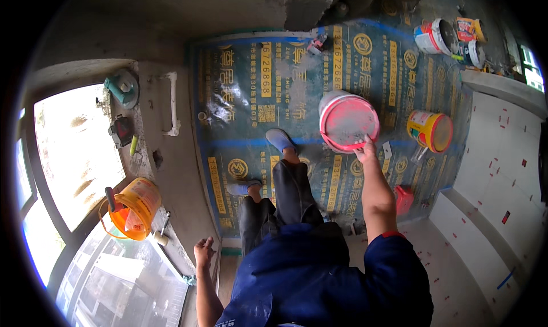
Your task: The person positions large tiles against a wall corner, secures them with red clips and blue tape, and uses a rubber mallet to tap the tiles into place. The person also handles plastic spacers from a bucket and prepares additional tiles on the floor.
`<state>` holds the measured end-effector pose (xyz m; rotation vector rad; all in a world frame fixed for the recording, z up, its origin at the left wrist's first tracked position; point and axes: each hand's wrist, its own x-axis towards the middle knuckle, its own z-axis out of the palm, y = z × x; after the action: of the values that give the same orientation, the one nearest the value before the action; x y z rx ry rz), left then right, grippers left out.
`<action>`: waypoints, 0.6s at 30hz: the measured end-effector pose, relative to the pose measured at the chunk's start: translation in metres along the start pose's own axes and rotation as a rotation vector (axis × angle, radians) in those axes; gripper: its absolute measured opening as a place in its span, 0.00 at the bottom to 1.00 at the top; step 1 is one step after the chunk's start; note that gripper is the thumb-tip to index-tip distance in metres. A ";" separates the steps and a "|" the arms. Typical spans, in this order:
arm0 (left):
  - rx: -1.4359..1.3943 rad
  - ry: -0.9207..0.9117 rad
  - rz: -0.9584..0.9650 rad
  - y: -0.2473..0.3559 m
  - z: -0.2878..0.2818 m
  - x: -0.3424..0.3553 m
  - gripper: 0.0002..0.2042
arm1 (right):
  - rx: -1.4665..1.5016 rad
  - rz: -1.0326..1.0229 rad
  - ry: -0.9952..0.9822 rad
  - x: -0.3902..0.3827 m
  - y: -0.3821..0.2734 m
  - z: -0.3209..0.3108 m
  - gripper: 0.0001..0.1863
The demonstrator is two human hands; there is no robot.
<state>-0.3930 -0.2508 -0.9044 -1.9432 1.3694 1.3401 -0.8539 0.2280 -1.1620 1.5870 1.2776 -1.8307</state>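
Note:
A white bucket with a dusty pink-red top (349,123) is in front of me, over the covered floor. My right hand (366,148) grips its red handle at the near rim, with the arm stretched forward. Whether the bucket touches the floor I cannot tell. Down at my left side hangs my left hand (204,252), its fingers loosely curled, with nothing visible in them. It is nearest to the wall below the window ledge. My feet stand in blue-grey slippers (279,139) on the printed green floor sheet (240,138).
On the left ledge are an orange bucket (145,198), a teal power tool (121,91) and a black tool or battery (121,130). A yellow bucket (431,130) lies to the right, near a red box (404,199). Other buckets (432,37) are at the far right.

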 end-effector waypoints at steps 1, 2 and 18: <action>0.038 0.016 0.013 0.005 -0.001 -0.002 0.13 | 0.007 0.009 0.034 0.001 -0.001 -0.015 0.11; 0.074 0.030 0.031 0.012 0.000 -0.002 0.14 | 0.009 0.007 0.043 0.005 0.001 -0.031 0.12; 0.358 -0.070 0.267 0.084 0.029 0.003 0.12 | -0.126 0.013 0.310 0.035 0.023 -0.174 0.16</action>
<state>-0.4808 -0.2671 -0.9045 -1.5065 1.7430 1.1618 -0.7481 0.3694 -1.1921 1.8541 1.4778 -1.5031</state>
